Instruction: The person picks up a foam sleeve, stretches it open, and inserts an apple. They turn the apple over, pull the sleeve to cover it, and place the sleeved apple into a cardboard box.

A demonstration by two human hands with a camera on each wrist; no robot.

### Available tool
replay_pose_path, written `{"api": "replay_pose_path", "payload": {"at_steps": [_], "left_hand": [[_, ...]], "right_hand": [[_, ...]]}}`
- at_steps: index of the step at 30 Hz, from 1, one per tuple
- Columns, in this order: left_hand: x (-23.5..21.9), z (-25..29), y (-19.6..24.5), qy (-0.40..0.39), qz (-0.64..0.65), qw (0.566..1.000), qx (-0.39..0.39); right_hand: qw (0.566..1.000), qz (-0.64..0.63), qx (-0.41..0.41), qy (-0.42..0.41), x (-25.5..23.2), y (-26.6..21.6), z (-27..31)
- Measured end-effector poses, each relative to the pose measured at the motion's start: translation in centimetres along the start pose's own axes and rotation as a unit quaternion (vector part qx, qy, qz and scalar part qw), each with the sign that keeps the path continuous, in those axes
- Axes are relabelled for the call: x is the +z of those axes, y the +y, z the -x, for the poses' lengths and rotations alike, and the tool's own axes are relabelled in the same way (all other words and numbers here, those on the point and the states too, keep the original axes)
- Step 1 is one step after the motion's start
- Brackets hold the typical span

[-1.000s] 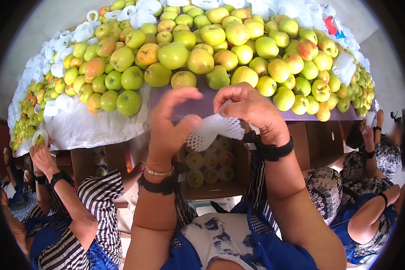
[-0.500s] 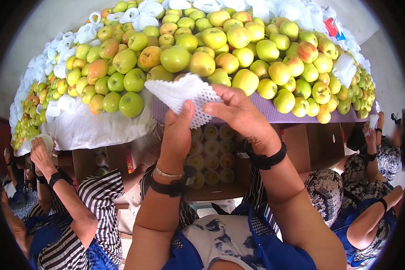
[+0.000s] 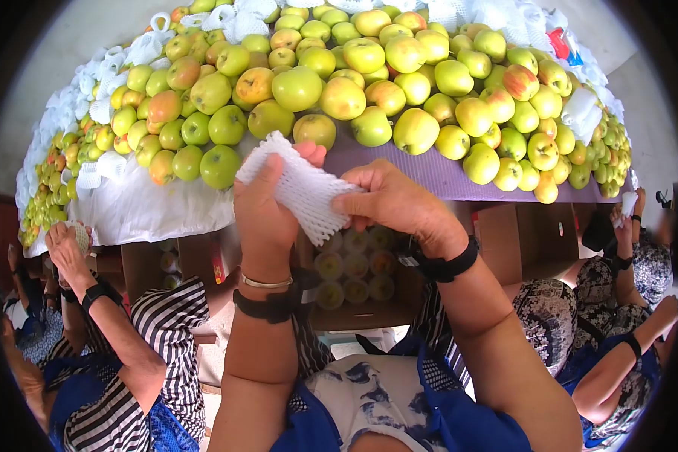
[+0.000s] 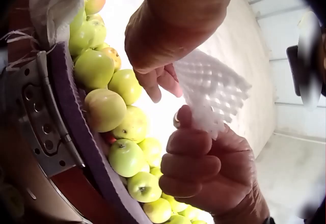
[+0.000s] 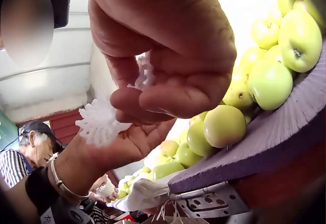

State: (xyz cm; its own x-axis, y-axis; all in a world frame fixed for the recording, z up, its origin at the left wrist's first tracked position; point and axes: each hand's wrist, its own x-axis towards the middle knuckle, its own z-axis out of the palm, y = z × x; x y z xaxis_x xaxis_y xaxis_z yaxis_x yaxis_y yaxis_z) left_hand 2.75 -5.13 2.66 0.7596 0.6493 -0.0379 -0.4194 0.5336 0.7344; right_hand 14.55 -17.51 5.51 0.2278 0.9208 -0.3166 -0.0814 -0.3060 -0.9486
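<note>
A white foam fruit net [image 3: 301, 188], flattened and slanting, is stretched between both hands in the head view. My left hand [image 3: 267, 218] holds its left end, thumb across the front and fingertips showing behind the upper edge. At the lower right end, my right hand [image 3: 395, 200] pinches the net between thumb and forefinger. Curled right fingers [image 4: 191, 155] show below the mesh in the left wrist view. In the right wrist view, the net's fringed edge [image 5: 99, 124] lies against the left palm. Yellow-green apples [image 3: 361, 56] are heaped just beyond the hands.
Below the hands stands a cardboard box [image 3: 365, 320] with netted apples in rows. A purple ridged mat [image 3: 429, 175] edges the table, with white sheeting [image 3: 158, 211] to its left. More foam nets [image 3: 482, 15] lie at the back. People work close on both sides.
A second ago the left hand was spread beside the net while the right pinched it. Both hands then held it higher; now it has come lower, turned and lies flat between them.
</note>
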Motion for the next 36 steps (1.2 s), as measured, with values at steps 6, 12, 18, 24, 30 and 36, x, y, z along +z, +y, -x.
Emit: {"api": "replay_pose_path", "payload": {"at_steps": [6,12,18,24,30,36], "left_hand": [[0.2,0.0,0.1,-0.016,0.015,1.000,0.015],[1.5,0.7,-0.5,-0.006,-0.119,0.990,0.071],[0.8,0.3,-0.2,-0.038,-0.017,0.998,0.057],[-0.3,-0.1,-0.2,-0.089,0.145,0.985,-0.002],[1.6,0.9,0.3,-0.005,0.049,0.999,-0.003],[1.0,1.1,0.5,-0.089,0.064,0.994,0.003]], "right_hand": [[0.994,-0.084,-0.073,-0.008,-0.1,0.9,-0.8],[0.995,0.037,-0.092,0.010,2.0,1.4,-1.2],[0.995,0.042,0.045,-0.079,1.9,2.6,-2.2],[0.992,-0.094,-0.083,-0.015,2.7,2.7,-1.9],[0.985,-0.158,-0.019,-0.061,2.5,2.8,-1.7],[0.991,-0.090,-0.001,-0.098,2.9,3.1,-1.3]]}}
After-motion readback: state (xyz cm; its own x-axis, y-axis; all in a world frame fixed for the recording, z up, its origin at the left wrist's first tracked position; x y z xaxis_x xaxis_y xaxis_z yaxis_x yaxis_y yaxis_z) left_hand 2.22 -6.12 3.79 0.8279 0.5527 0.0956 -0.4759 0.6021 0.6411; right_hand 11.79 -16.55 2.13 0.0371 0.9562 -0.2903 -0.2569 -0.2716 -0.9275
